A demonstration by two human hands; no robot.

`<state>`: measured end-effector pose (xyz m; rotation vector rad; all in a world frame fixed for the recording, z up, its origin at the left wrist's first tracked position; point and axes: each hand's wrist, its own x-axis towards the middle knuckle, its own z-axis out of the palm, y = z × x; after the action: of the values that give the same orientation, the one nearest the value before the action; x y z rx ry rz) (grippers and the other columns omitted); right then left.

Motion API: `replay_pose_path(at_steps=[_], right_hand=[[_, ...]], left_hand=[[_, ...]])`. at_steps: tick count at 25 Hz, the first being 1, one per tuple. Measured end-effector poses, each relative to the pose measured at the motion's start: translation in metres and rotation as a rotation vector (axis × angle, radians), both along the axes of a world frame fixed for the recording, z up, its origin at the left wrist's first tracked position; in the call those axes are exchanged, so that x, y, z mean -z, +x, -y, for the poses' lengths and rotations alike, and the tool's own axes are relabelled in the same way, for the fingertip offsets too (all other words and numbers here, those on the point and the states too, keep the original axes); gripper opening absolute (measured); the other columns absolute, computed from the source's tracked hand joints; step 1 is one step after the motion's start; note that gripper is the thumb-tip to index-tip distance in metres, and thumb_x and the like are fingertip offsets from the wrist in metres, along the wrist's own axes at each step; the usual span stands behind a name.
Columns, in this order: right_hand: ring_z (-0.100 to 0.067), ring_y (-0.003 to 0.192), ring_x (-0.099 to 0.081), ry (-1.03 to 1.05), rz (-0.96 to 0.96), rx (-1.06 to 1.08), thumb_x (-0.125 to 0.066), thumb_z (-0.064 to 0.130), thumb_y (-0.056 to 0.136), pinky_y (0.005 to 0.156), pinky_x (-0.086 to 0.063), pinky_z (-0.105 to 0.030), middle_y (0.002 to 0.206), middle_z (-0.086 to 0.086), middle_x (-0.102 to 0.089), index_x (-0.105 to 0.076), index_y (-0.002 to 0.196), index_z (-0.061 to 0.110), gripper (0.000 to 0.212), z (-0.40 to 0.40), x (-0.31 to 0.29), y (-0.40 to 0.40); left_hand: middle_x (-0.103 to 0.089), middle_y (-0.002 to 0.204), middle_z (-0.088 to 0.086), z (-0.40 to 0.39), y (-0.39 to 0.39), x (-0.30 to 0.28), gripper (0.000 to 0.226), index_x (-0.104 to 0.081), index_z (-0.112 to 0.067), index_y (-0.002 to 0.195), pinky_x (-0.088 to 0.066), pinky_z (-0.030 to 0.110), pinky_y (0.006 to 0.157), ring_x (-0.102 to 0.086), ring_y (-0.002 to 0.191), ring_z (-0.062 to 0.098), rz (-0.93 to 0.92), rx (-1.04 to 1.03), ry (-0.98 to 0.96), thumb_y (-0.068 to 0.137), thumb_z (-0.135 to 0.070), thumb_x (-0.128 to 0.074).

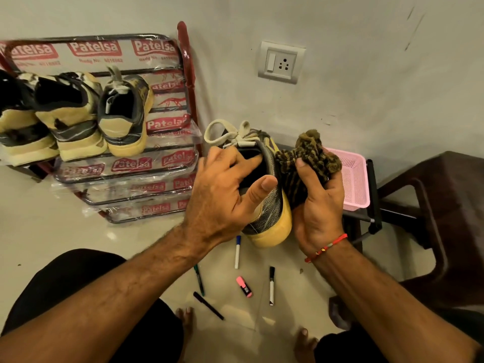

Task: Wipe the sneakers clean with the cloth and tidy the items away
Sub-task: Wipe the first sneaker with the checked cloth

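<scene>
Three sneakers [78, 113] sat on the rack [167, 163] at left. The left hand [222, 195] held the fourth sneaker [272, 205] aloft, its grip curled into the opening. The right hand [319, 205] clutched the bunched cloth [309, 158] against its side. A hard wipe might twist the sneaker loose onto the markers [271, 285] below.
</scene>
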<state>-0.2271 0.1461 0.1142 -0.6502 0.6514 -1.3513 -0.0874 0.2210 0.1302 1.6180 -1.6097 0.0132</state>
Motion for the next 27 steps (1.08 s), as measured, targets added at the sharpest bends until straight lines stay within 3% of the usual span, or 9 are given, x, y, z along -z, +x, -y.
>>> replay_pose_path(at_steps=[4,7,10,13,18,20,23,25,27], right_hand=[[-0.034,0.123,-0.058,-0.051,-0.006,0.062,-0.061,-0.005,0.090,0.105,-0.045,-0.052,0.130,-0.016,-0.063,-0.046,0.137,-0.001,0.050,0.014,-0.003,-0.003],[-0.037,0.123,-0.057,-0.028,-0.017,0.095,-0.062,-0.005,0.090,0.104,-0.047,-0.052,0.131,-0.018,-0.062,-0.046,0.136,-0.003,0.048,0.023,-0.003,-0.009],[-0.036,0.121,-0.059,-0.028,-0.062,0.064,-0.061,-0.003,0.092,0.101,-0.050,-0.046,0.129,-0.017,-0.063,-0.049,0.135,-0.001,0.045,0.024,-0.003,-0.015],[-0.035,0.119,-0.061,-0.029,-0.098,0.019,-0.062,-0.001,0.092,0.099,-0.051,-0.047,0.127,-0.017,-0.065,-0.052,0.133,0.002,0.043,0.027,-0.005,-0.016],[-0.036,0.114,-0.064,0.022,-0.170,0.000,-0.067,0.001,0.089,0.099,-0.049,-0.056,0.124,-0.019,-0.066,-0.056,0.129,0.003,0.042,0.036,-0.006,-0.022],[-0.037,0.114,-0.064,0.028,-0.150,-0.043,-0.065,-0.001,0.089,0.100,-0.049,-0.056,0.125,-0.020,-0.065,-0.055,0.131,0.002,0.043,0.034,-0.005,-0.020],[-0.036,0.115,-0.064,-0.048,-0.197,-0.087,-0.064,-0.003,0.090,0.100,-0.049,-0.055,0.126,-0.018,-0.065,-0.054,0.131,0.001,0.043,0.033,-0.018,-0.022],[-0.028,0.116,-0.064,-0.244,-0.425,-0.081,-0.066,0.000,0.090,0.100,-0.051,-0.049,0.125,-0.012,-0.066,-0.055,0.130,0.005,0.042,0.030,-0.037,-0.030],[-0.015,0.117,-0.063,-0.556,-0.669,-0.186,-0.069,0.001,0.088,0.100,-0.051,-0.035,0.123,-0.001,-0.067,-0.056,0.129,0.013,0.045,0.017,-0.056,-0.033]], left_hand=[[-0.046,0.130,-0.004,0.001,0.002,-0.001,0.081,-0.072,-0.041,0.121,-0.026,0.055,0.104,-0.031,0.124,0.025,0.030,0.031,0.134,0.093,-0.078,-0.006],[-0.008,0.166,0.006,0.005,0.012,0.007,0.065,-0.061,-0.042,0.135,-0.012,0.067,0.117,-0.003,0.152,0.037,0.045,0.278,0.233,0.094,-0.077,-0.025],[0.021,0.167,0.012,0.006,0.016,0.002,0.061,-0.055,-0.029,0.145,-0.010,0.061,0.124,0.012,0.156,0.031,0.091,0.512,0.271,0.094,-0.062,-0.048],[0.014,0.167,0.019,0.006,0.018,-0.004,0.059,-0.064,-0.019,0.135,-0.013,0.057,0.125,0.007,0.156,0.031,0.159,0.560,0.206,0.093,-0.058,-0.053],[0.003,0.169,0.016,0.004,0.011,0.004,0.025,-0.075,-0.028,0.095,-0.012,0.065,0.119,0.002,0.156,0.032,-0.041,0.655,0.186,0.095,-0.045,-0.056],[-0.005,0.170,0.005,0.006,0.009,0.009,0.025,-0.073,-0.036,0.092,-0.019,0.065,0.118,-0.010,0.156,0.030,-0.244,0.602,0.163,0.097,-0.052,-0.054],[-0.028,0.164,-0.007,0.009,0.003,0.007,0.036,-0.076,-0.035,0.102,-0.034,0.060,0.116,-0.035,0.148,0.021,-0.784,0.423,0.217,0.090,-0.063,-0.059],[-0.047,0.152,-0.005,0.012,0.001,0.009,0.037,-0.069,-0.046,0.118,-0.043,0.056,0.112,-0.051,0.135,0.017,-1.020,0.297,0.283,0.088,-0.065,-0.058],[-0.059,0.138,-0.003,0.013,0.000,0.012,0.043,-0.060,-0.042,0.127,-0.052,0.050,0.104,-0.061,0.122,0.015,-1.057,0.222,0.319,0.091,-0.063,-0.053]])
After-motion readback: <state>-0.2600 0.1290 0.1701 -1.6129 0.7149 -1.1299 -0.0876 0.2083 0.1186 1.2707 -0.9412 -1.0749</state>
